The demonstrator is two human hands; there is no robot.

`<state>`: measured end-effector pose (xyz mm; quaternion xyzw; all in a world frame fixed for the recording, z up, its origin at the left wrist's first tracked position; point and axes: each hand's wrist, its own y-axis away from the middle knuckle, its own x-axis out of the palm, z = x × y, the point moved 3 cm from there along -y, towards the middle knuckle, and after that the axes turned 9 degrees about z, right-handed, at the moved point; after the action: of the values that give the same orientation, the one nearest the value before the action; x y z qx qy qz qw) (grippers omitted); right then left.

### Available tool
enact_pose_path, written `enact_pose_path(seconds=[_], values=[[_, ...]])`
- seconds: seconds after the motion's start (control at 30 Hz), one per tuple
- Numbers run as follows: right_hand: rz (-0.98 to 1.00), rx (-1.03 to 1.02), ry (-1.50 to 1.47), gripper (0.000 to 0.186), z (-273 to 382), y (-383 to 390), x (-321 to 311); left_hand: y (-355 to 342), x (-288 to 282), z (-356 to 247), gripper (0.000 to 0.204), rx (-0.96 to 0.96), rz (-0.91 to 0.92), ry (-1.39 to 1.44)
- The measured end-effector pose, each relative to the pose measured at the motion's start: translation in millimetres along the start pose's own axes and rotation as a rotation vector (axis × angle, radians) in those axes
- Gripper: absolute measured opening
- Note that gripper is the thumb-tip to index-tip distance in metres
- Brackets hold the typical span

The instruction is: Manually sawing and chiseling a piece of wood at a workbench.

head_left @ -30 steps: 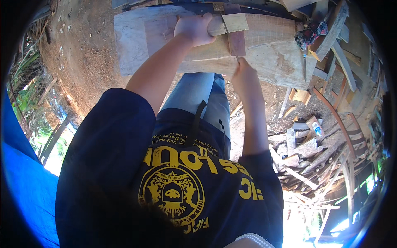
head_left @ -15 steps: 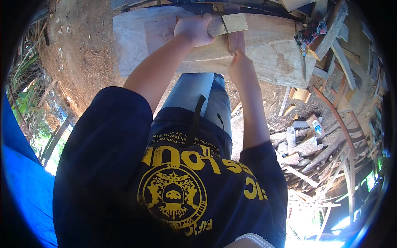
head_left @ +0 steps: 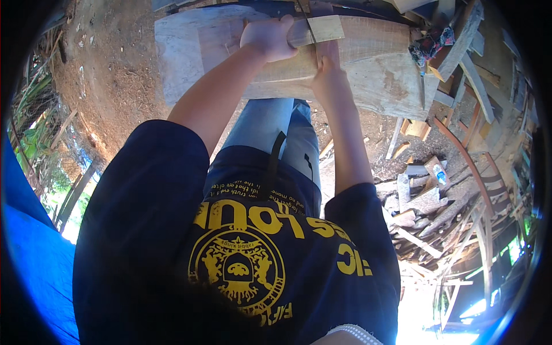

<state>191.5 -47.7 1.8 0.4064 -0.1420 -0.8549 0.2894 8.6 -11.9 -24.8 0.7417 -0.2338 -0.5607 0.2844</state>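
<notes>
At the top of the view my left hand is closed on the near-left end of a pale rectangular wood block, above a broad wooden plank. Just right of it, my right hand grips the near end of a reddish-brown wooden bar. That bar passes beneath the block and shows again beyond it. A thin dark strip, like a saw blade, crosses the block slantwise; whether it joins the bar, I cannot tell. My right fingers are mostly hidden behind the back of the hand.
Wood offcuts and sticks are heaped at the right. Long boards lean beyond the plank's right end, beside a crumpled patterned cloth. Sawdust-covered ground lies at left, with a blue tarp below.
My right hand has shifted slightly up and left with the brown bar. The dark strip reaches further left at the top. My left hand and the block have barely moved.
</notes>
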Motion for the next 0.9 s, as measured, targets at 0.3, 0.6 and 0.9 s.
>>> enact_pose_path(seconds=[0.3, 0.6, 0.9], values=[[0.035, 0.019, -0.012, 0.019, 19, -21, -9, -5, 4, 1, 0.055, -0.008, 0.044, 0.006], [0.09, 0.183, -0.185, 0.018, -50, 87, 8, 15, 9, 16, 0.054, 0.029, -0.073, 0.016], [-0.101, 0.296, -0.321, 0.018, -43, 126, -8, 52, 22, 18, 0.059, 0.12, -0.312, 0.092]])
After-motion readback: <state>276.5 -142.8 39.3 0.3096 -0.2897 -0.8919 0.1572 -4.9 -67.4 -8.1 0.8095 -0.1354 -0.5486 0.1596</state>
